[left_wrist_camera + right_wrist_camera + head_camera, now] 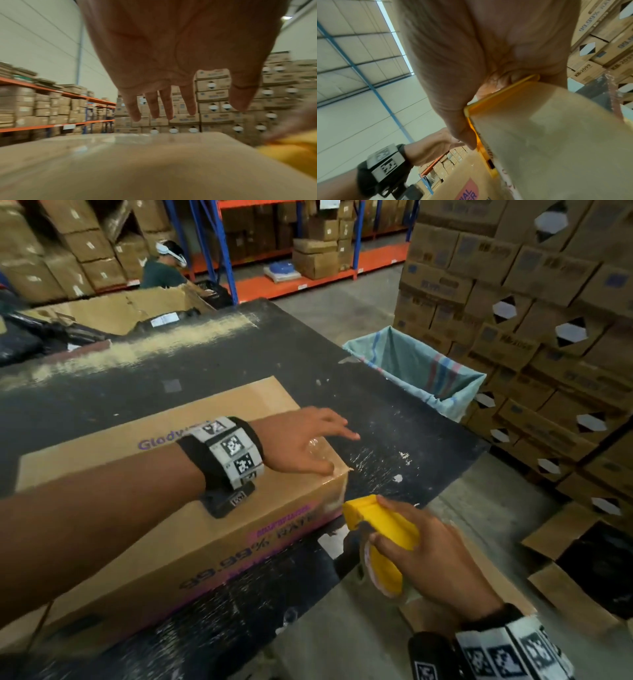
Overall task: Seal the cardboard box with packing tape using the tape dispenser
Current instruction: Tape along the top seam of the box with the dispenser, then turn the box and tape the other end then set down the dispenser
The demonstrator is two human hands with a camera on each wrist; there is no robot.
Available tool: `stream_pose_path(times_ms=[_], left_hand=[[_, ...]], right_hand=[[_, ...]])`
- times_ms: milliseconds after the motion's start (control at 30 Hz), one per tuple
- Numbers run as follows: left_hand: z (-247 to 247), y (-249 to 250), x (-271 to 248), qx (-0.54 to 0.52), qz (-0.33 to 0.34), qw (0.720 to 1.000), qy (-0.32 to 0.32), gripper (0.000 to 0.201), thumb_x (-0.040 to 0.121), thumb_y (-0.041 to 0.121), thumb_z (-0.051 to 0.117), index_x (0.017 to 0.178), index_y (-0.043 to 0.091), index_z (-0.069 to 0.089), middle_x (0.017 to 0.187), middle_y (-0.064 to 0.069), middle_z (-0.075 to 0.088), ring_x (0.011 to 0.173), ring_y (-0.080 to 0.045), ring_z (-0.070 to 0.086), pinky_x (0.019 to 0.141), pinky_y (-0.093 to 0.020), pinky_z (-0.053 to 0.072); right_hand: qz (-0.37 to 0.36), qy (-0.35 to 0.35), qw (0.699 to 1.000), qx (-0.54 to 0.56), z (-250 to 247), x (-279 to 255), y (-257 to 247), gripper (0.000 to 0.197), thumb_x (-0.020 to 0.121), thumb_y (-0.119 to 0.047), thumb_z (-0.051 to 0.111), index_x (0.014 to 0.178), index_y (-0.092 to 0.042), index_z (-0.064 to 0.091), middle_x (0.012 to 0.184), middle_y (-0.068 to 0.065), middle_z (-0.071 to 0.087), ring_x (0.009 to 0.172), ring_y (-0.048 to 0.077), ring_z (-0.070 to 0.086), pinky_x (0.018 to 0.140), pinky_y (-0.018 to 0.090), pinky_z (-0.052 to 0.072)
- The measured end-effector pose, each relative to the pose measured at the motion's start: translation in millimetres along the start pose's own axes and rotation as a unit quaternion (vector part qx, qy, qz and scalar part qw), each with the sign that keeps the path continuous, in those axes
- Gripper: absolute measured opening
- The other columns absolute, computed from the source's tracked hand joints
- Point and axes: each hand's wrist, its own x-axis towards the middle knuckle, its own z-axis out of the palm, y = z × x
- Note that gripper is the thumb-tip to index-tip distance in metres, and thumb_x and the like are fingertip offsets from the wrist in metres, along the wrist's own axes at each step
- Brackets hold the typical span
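A long brown cardboard box (144, 494) with purple print lies on the black table (394, 419). Shiny clear tape (317, 448) covers its top at the right end. My left hand (308, 443) stretches flat over that end, fingers straight past the edge, and the left wrist view shows the left hand (171, 60) spread open above the box top (137, 162). My right hand (431, 559) grips the yellow tape dispenser (383, 539) just off the box's right end face. From the right wrist, the right hand's fingers (458, 121) wrap round the tape dispenser (479, 135).
A bin lined with a striped sack (421, 371) stands beyond the table's right edge. Stacked cartons (548, 337) fill the right side. An open carton (130, 309) sits at the table's far left, with a person (164, 268) behind it and orange shelving (308, 278) beyond.
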Motion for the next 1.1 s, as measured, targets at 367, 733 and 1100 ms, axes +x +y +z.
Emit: stream_pose_path(times_ms=[367, 733, 1100], left_hand=[[28.1, 34.5, -18.4, 0.01, -0.128, 0.991, 0.034, 0.069, 0.088, 0.05, 0.064, 0.151, 0.036, 0.041, 0.161, -0.01, 0.035, 0.148, -0.025, 0.036, 0.12, -0.042, 0.029], [74.3, 32.2, -267.8, -0.092, -0.532, 0.819, 0.196, 0.08, 0.06, 0.077, 0.049, 0.136, 0.052, 0.051, 0.162, -0.011, 0.023, 0.151, -0.038, 0.018, 0.123, -0.052, 0.014], [135.7, 61.0, -276.2, 0.098, -0.548, 0.797, 0.233, 0.086, 0.068, 0.087, 0.05, 0.143, 0.047, 0.045, 0.145, 0.008, 0.053, 0.115, -0.027, 0.048, 0.094, -0.044, 0.046]], right_hand=[[-0.143, 0.074, 0.971, 0.175, -6.9, -5.0, 13.7, 0.062, 0.083, -0.046, 0.074, 0.138, -0.054, 0.048, 0.122, -0.036, 0.059, 0.109, -0.013, 0.056, 0.084, 0.009, 0.041], [-0.311, 0.019, 0.903, 0.296, 51.3, -2.8, -79.9, 0.065, 0.083, -0.036, 0.077, 0.143, -0.036, 0.05, 0.124, -0.032, 0.054, 0.107, -0.026, 0.047, 0.085, -0.004, 0.033], [-0.362, 0.007, 0.875, 0.322, 115.4, -18.1, -155.1, 0.067, 0.082, -0.044, 0.075, 0.144, -0.035, 0.05, 0.135, -0.012, 0.06, 0.119, 0.009, 0.059, 0.096, 0.039, 0.052]])
